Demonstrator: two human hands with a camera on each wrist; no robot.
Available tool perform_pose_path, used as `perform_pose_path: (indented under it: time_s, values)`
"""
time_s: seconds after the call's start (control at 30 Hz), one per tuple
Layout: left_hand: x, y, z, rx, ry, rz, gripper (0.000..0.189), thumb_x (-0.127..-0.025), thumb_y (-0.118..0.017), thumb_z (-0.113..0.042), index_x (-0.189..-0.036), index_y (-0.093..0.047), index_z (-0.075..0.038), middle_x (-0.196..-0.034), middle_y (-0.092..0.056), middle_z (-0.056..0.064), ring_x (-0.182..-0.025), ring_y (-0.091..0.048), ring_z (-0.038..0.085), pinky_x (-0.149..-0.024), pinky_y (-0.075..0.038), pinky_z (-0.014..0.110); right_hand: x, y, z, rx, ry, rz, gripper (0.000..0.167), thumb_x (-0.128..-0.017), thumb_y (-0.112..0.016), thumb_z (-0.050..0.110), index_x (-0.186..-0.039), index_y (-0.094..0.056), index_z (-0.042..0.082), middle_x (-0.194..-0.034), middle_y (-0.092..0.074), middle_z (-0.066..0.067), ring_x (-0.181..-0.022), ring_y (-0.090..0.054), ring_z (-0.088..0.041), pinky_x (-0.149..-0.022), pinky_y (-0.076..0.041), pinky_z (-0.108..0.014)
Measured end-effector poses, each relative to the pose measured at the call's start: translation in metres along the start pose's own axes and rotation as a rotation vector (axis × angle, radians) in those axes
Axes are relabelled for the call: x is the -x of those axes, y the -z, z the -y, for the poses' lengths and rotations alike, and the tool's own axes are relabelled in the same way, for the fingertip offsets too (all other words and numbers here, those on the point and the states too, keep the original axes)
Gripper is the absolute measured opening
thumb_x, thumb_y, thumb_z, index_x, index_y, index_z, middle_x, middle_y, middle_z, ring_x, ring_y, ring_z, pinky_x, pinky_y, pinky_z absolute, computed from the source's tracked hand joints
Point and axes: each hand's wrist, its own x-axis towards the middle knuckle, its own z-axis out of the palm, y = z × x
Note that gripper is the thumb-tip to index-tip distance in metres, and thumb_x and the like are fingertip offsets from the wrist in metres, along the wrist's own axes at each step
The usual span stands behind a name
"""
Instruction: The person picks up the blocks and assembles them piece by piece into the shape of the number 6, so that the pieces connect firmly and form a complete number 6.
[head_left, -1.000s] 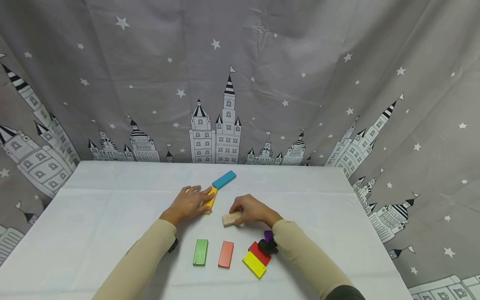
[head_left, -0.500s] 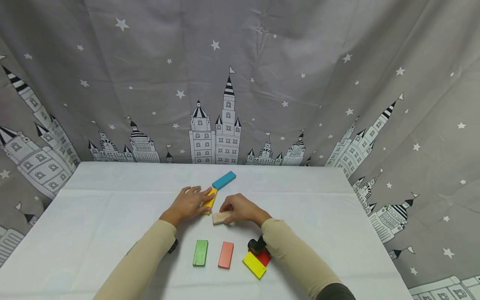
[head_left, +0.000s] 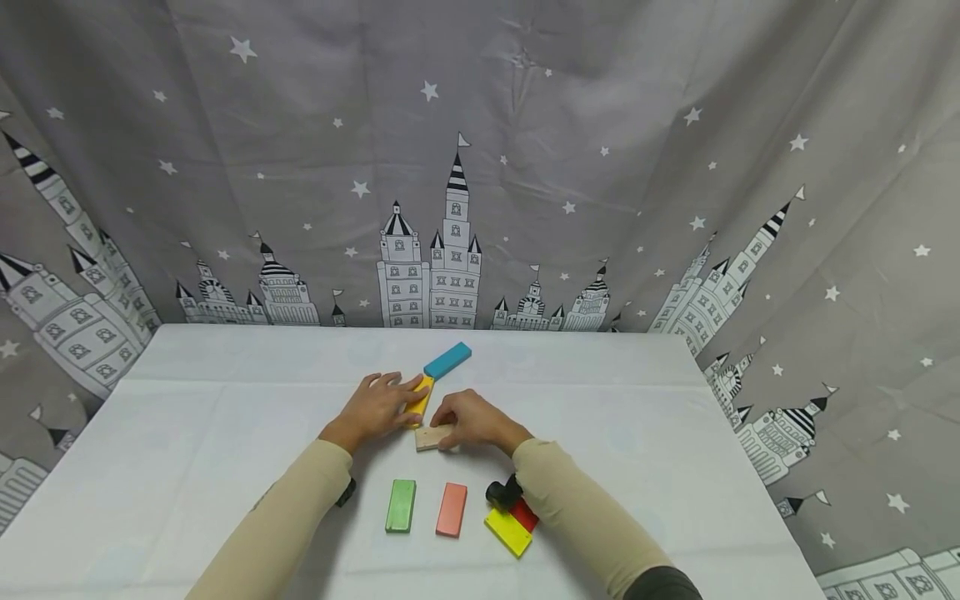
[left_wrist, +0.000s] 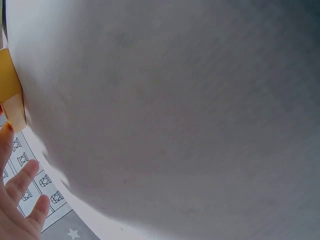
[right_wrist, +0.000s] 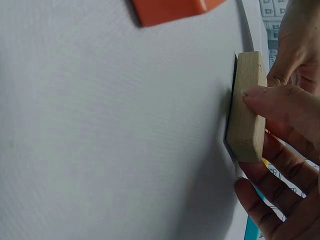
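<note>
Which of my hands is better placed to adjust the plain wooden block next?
Probably your right hand: it pinches the plain wooden block. Your left hand rests on the orange-yellow block nearby, and moving it away could let that piece shift.

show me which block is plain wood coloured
The wooden block pinched by the right hand; the others in view are blue, amber, green, pink, red and yellow.
</note>
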Motion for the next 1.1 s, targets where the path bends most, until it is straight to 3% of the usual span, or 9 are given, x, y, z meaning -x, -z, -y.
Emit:
perform_pose_path:
  time_s: [1.1]
  values:
    - [0.0022,0.0006,-0.0006,-0.014,-0.012,-0.016,0.057,-0.09,-0.062,-0.044,-0.139,-0.053,-0.017,-0.15,-0.042,0.005,-0.134,-0.038,0.042,-0.108,-0.025,0.063,-0.001,-0.006,0.0025,-0.043,-0.06,-0.031,0.026,-0.074,-0.085,0.017,-0.096,-0.074,0.01,-0.085,-0.063,0.007,-0.076,-0.053,-0.005,-0.072,-0.047,-0.015]
